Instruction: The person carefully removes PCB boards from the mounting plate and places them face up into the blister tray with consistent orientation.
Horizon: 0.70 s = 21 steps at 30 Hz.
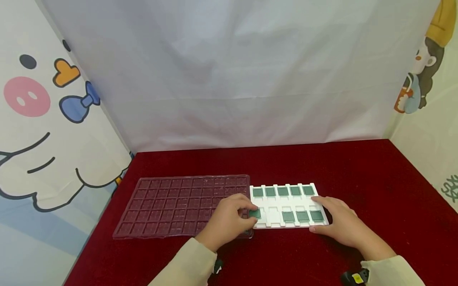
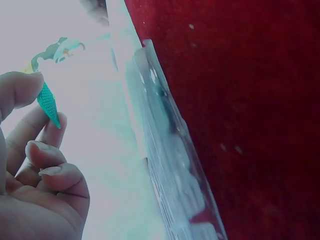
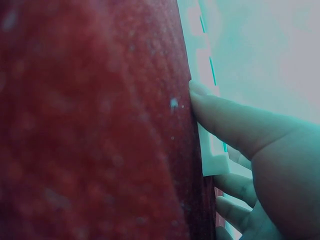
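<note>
My left hand [image 1: 229,216] pinches a thin green square chip [image 2: 48,102] between thumb and fingertips. In the head view it holds this chip over the near-left corner of a white pocketed tray [image 1: 274,216]. Green chips [image 1: 283,191] fill the tray's far row, and three more [image 1: 302,216] sit at the right of its near row. One near-row pocket left of these is bare. My right hand [image 1: 341,222] grips the tray's right end, thumb at the near edge and fingers at the far side. In the right wrist view the thumb [image 3: 235,120] touches the tray's side.
A clear plastic tray [image 1: 161,206] with a grid of pockets lies to the left, its right edge against the white tray. Both rest on a red cloth [image 1: 286,258]. A white curtain [image 1: 250,79] stands behind, with printed cloths at both sides.
</note>
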Each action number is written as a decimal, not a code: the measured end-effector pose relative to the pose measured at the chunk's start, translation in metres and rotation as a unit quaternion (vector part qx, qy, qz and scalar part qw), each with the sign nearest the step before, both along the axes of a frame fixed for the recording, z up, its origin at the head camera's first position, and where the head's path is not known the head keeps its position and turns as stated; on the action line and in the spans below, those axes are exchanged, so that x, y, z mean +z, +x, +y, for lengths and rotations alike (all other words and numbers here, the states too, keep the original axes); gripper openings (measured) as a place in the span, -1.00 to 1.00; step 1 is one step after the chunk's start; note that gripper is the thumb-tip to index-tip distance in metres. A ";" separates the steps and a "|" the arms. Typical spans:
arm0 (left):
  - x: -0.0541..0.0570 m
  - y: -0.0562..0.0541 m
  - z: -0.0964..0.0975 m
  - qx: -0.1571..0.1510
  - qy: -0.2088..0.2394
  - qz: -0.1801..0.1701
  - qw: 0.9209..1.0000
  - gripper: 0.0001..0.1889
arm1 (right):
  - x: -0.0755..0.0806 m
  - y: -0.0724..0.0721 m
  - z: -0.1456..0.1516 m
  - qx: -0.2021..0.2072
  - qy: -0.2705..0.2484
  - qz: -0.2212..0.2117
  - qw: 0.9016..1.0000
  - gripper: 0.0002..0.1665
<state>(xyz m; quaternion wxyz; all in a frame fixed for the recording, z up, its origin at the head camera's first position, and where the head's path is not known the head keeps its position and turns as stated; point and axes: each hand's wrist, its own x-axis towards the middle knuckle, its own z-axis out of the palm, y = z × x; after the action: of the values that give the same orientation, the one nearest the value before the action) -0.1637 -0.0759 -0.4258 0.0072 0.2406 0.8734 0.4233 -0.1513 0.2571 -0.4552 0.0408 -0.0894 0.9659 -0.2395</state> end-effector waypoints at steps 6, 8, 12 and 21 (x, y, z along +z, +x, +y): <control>-0.001 0.001 -0.011 0.002 -0.002 -0.007 1.000 -0.78 | 0.001 0.001 0.000 -0.001 0.001 -0.001 1.000 0.11; -0.001 0.000 -0.014 0.003 -0.002 -0.008 1.000 -0.78 | 0.001 0.001 0.001 -0.001 0.002 0.001 1.000 0.12; -0.001 -0.001 -0.021 0.006 -0.002 -0.008 1.000 -0.77 | 0.001 0.001 0.000 -0.002 0.001 -0.002 1.000 0.11; -0.003 0.001 -0.037 0.017 -0.004 -0.003 1.000 -0.77 | 0.000 0.001 0.000 -0.001 0.001 0.004 1.000 0.12</control>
<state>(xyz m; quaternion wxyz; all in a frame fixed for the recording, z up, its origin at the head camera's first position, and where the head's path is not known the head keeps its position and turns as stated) -0.1627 -0.1127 -0.4291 0.0036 0.2243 0.8791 0.4204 -0.1500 0.2575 -0.4547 0.0371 -0.0893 0.9663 -0.2387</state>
